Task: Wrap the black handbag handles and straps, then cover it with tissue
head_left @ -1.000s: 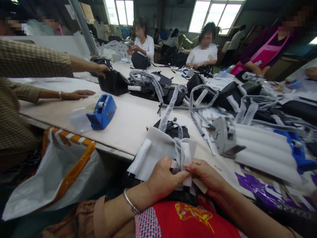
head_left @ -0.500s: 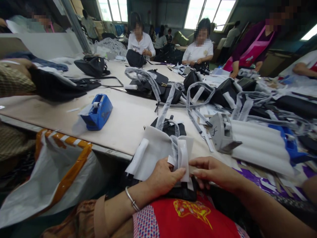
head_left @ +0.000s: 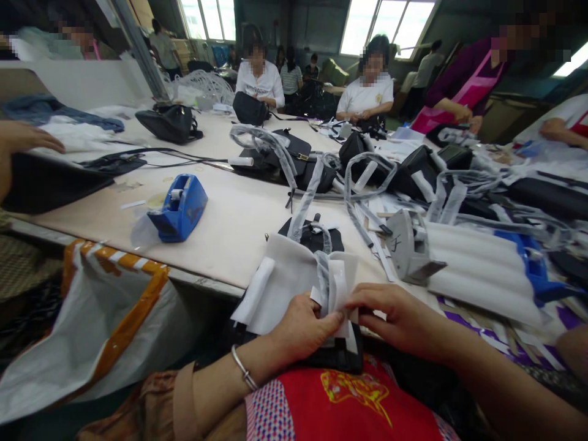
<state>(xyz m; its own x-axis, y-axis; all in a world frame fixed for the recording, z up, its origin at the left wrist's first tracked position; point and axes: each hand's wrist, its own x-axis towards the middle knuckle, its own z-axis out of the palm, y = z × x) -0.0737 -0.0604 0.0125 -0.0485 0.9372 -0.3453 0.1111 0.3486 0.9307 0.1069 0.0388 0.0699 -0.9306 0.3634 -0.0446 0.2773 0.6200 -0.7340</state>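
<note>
A black bag (head_left: 348, 357) leans on the table's front edge against my body, with white foam sheets (head_left: 289, 269) over it. My left hand (head_left: 305, 324) is closed on the plastic-wrapped strap (head_left: 323, 278) and the white foam strip (head_left: 339, 288) beside it, thumb on the strip. The fingers of my right hand (head_left: 386, 309) pinch the right edge of that strip. Part of the bag is hidden under my hands and the foam.
A blue tape dispenser (head_left: 184, 211) stands left on the table (head_left: 229, 233), a grey one (head_left: 407, 245) at right by rolled foam (head_left: 478, 269). Black bags (head_left: 303, 159) lie behind. Below the left edge hangs a white sack (head_left: 50, 343). People work around.
My right hand has moved slightly left and closed its fingers on the foam strip. At the left, a person's hand and the black material near it have shifted. The person in pink has raised their hands.
</note>
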